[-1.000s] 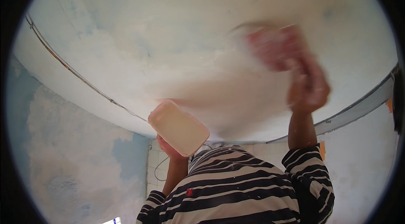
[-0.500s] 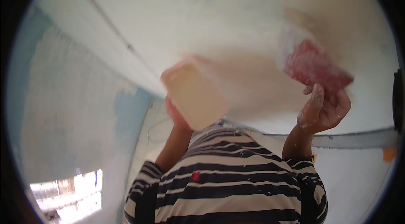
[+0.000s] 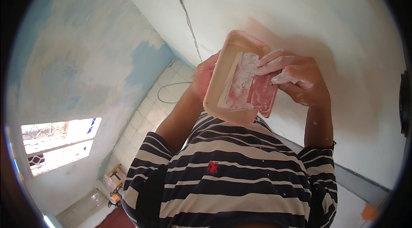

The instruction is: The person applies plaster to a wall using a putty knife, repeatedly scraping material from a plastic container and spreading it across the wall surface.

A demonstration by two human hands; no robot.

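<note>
A pink rectangular tub (image 3: pixel 236 117) with cream-coloured paste inside is held up in front of my chest. My left hand (image 3: pixel 203 78) grips it along its left side, the fingers partly hidden behind it. In my right hand (image 3: pixel 298 75), whitened with paste, is a flat red putty spreader (image 3: pixel 264 90). Its blade dips into the tub, and white paste is smeared over its face. The fingers of my right hand lie over the spreader and the thumb presses against it.
Close in front stands a pale wall (image 3: pixel 347 13) with a cable (image 3: pixel 187 18) running down it. The left wall (image 3: pixel 81 56) has patchy blue and white paint and a barred window (image 3: pixel 60 142). A small wooden stool (image 3: pixel 115 178) stands on the floor at lower left.
My right hand has brought the spreader from the wall at right leftward into the tub. The tub has shifted right and turned, and my view has swung.
</note>
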